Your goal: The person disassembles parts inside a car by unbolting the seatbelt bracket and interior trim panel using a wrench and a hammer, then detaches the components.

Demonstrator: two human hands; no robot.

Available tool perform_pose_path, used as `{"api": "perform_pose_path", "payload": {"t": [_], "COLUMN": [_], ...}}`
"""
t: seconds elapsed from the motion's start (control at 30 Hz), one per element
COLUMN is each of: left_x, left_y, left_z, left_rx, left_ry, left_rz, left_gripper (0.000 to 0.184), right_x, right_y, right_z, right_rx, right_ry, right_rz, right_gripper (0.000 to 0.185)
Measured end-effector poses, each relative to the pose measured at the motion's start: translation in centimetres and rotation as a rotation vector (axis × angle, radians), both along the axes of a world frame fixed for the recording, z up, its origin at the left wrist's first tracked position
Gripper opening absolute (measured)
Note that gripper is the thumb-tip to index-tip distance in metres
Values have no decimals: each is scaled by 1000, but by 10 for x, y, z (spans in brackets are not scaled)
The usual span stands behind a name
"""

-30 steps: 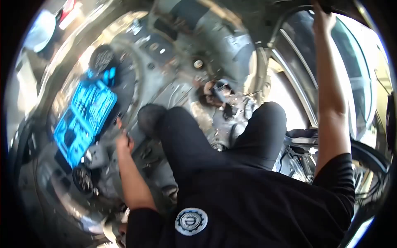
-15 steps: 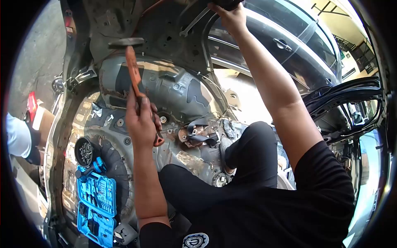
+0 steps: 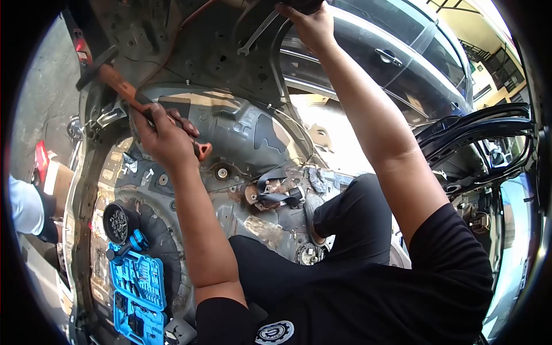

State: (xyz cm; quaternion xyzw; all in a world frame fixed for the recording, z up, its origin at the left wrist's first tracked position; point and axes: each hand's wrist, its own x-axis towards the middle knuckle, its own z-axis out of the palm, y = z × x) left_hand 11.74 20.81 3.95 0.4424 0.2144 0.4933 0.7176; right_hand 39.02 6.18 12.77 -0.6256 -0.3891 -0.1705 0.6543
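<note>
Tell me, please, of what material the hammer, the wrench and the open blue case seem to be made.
Hammer: the head is probably steel, dark and dull; the orange handle looks painted or coated, its core unclear. Wrench: likely steel, smooth, with a pale grey shine. Case: probably moulded plastic, evenly blue, with shaped recesses.

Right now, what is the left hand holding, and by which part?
The left hand holds a hammer by the lower part of its orange handle, toward the end away from the head.
</note>
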Motion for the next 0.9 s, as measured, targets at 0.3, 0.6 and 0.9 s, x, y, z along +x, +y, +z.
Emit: {"api": "perform_pose_path", "payload": {"t": [0.3, 0.6, 0.9], "left_x": [6, 30, 52], "left_y": [-10, -60, -92], "left_z": [-4, -34, -48], "left_rx": [-29, -131, -88], "left_ry": [31, 159, 216], "left_rz": [-263, -641, -719], "left_gripper": [27, 30, 26], "right_x": [-4, -3, -9], "right_y": [-6, -1, -8], "right_z": [9, 5, 5], "right_rx": [-49, 18, -92], "right_ry": [61, -34, -107], "right_rz": [35, 63, -30], "right_gripper": [27, 29, 22]}}
